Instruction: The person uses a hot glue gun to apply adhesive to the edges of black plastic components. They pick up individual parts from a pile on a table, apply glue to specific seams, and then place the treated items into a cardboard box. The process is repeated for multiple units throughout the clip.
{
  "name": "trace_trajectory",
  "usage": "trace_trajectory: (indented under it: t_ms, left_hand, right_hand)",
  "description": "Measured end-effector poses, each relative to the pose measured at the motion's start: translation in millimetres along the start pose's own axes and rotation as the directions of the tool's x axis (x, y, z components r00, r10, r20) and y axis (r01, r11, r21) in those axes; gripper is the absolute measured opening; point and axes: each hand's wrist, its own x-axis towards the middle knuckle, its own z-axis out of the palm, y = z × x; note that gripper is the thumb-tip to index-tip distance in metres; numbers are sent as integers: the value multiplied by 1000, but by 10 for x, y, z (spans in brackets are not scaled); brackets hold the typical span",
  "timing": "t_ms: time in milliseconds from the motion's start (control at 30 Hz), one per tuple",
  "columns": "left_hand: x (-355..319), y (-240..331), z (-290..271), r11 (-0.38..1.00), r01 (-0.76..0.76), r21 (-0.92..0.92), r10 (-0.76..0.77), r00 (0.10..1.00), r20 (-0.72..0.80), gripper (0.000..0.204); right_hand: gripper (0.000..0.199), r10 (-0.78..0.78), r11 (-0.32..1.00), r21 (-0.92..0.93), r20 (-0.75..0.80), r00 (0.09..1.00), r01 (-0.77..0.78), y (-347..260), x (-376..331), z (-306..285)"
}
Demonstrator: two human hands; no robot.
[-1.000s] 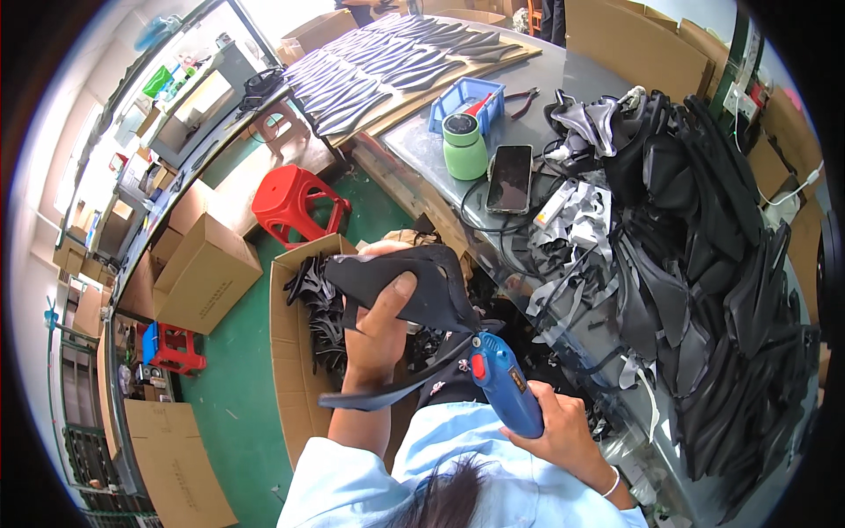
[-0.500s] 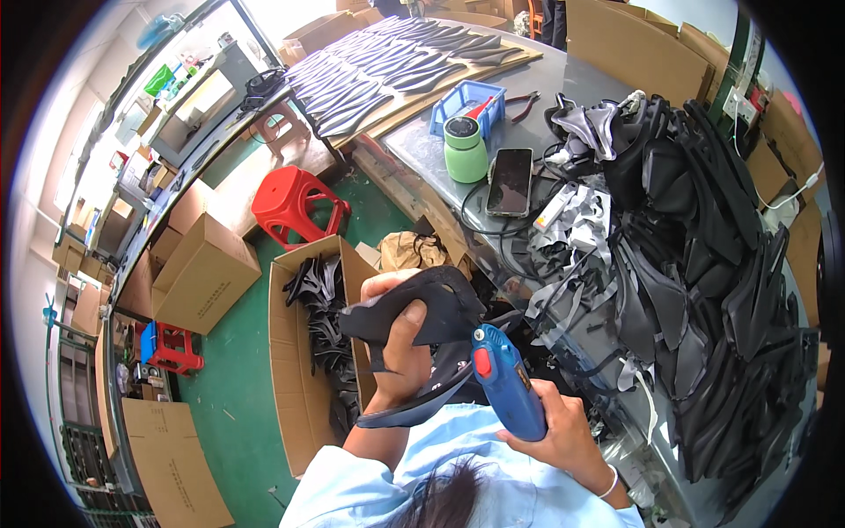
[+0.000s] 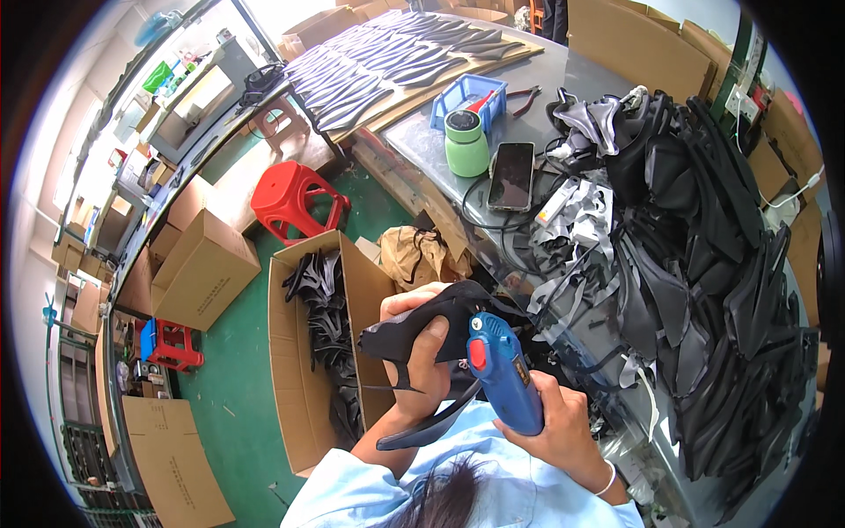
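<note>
My left hand [image 3: 424, 359] is closed on a black, curved fabric piece [image 3: 392, 336], its thumb pressed on the near face. A narrow dark curved strip [image 3: 421, 431] of it hangs below, past my wrist. My right hand [image 3: 563, 424] is wrapped round the lower end of a blue handheld power tool [image 3: 512, 387] with a red button. The tool's head is up against the right side of the black piece; its working tip is hidden, so contact cannot be made out.
Piled black pieces [image 3: 669, 299] cover the table on my right. Near them are a phone [image 3: 511, 176], a green bottle [image 3: 466, 145], a blue basket [image 3: 466, 88] and pliers [image 3: 526, 101]. A cardboard box [image 3: 295, 387] with black pieces stands below left, beyond it a red stool [image 3: 286, 194].
My left hand has shifted a little to the right and down, turning the black piece. The tool's head now overlaps the piece's right side; my right hand has barely moved.
</note>
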Motion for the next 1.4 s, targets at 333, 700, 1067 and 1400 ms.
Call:
trace_trajectory:
  t_ms: [333,700,1067,1400]
  left_hand:
    - [153,298,-110,883,194,428,-287,944,163,27]
    - [316,337,-152,762,147,631,-523,714,466,39]
    - [86,-18,-175,642,75,763,-763,150,628,60]
    - [-503,-352,-278,688,726,15,-576,533,620,51]
  right_hand:
    - [62,-38,988,-150,-9,999,36,-1,-47,9]
    - [59,-108,994,-34,-28,994,107,6,-44,30]
    - [67,78,987,152,-222,972,-45,88,127,-46]
    - [53,462,808,543,-341,819,-229,164,208,-230]
